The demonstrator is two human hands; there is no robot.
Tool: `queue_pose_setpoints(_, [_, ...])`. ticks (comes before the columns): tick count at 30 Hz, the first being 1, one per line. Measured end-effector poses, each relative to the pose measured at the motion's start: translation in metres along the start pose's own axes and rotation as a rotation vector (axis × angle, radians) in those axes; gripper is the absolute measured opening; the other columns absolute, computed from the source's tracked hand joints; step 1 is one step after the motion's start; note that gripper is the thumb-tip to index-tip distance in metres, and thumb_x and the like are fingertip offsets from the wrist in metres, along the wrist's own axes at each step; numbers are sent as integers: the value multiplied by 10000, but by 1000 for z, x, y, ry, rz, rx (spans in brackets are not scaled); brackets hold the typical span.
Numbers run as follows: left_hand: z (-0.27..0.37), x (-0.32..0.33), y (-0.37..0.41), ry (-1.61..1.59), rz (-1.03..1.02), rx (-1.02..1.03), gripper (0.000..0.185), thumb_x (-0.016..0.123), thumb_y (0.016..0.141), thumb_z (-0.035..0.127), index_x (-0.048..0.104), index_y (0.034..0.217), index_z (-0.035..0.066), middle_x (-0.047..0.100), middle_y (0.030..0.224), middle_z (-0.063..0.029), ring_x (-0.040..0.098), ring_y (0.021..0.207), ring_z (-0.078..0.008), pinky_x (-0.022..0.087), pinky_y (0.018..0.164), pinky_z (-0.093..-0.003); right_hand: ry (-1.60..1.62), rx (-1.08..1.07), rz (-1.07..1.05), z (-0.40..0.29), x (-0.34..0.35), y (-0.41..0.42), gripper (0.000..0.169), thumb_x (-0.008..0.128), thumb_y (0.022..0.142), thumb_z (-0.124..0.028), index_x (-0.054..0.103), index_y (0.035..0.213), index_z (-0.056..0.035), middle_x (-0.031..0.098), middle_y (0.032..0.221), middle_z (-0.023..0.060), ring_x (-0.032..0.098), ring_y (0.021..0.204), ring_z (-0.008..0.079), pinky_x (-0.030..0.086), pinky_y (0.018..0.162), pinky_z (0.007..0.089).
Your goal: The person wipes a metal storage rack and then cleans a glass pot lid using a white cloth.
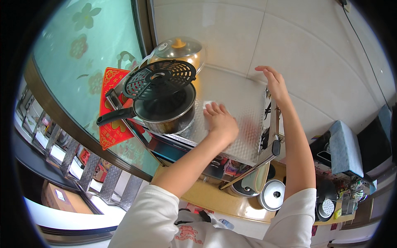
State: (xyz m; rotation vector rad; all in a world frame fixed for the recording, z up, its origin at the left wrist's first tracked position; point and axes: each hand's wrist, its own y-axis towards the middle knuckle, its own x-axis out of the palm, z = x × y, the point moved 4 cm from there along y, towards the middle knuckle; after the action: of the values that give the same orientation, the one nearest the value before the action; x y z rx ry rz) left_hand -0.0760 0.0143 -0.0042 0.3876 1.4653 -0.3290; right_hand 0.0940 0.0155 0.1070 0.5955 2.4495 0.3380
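Note:
My left hand (220,122) lies palm down on a white wipe or cloth (208,104), mostly hidden beneath it, on a textured metal shelf top (232,90). Left of it stands a dark saucepan (169,119) with a black handle and a dark lid or interior. A black perforated round rack (159,77) leans above the pan. Behind them is a yellow pot with a glass lid (178,49). My right hand (274,82) is raised at the shelf's right end, near the wall, its fingers extended and holding nothing visible.
A red paper decoration (116,136) is on the flower-patterned glass door (93,59) at left. Metal side rails (269,152) edge the rack. Below are a wooden counter (204,198) and a lidded pot (271,195). A blue-covered box (345,152) stands at right.

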Motion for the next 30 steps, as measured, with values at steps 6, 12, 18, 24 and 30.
queue_pose_setpoints(6, [4, 2, -42, -133, 105, 309, 605, 389, 890, 303, 295, 1310, -122, 268, 1373, -325, 234, 1285, -477, 176, 1067, -514, 53, -239, 55, -25, -7, -6, 332, 389, 897, -210, 620, 1036, -16, 614, 1006, 139, 528, 1015, 220, 371, 912, 302])
queue_pose_setpoints(12, [-22, 1, 33, -80, -54, -13, 637, 357, 892, 313, 217, 1369, -84, 171, 1449, -253, 137, 1334, -439, 88, 1088, -509, -137, -214, -16, -32, 1, -23, 317, 377, 918, -210, 607, 1036, -25, 557, 1122, 151, 463, 1105, 286, 352, 953, 352])
queue_pose_setpoints(18, [-25, 8, 101, -88, 30, -48, 638, 299, 901, 348, 180, 1409, -18, 173, 1475, -182, 146, 1348, -400, 86, 1104, -463, -188, -246, -55, -34, 8, -38, 313, 372, 930, -191, 595, 1067, -20, 567, 1110, 102, 466, 1098, 212, 326, 963, 316])
queue_pose_setpoints(24, [36, 16, 69, -173, 146, 411, 561, 335, 888, 287, 291, 1345, -36, 261, 1427, -199, 234, 1315, -398, 180, 1087, -461, -156, -231, -56, -21, 4, -38, 307, 376, 930, -183, 597, 1057, -12, 564, 1129, 107, 469, 1106, 229, 327, 966, 321])
queue_pose_setpoints(30, [21, 6, 1, -192, 175, 711, 534, 348, 898, 253, 297, 1332, -54, 285, 1404, -229, 261, 1301, -400, 193, 1088, -450, -202, -220, -52, -25, 4, -38, 310, 373, 930, -188, 597, 1054, -13, 553, 1150, 106, 465, 1116, 236, 328, 968, 323])
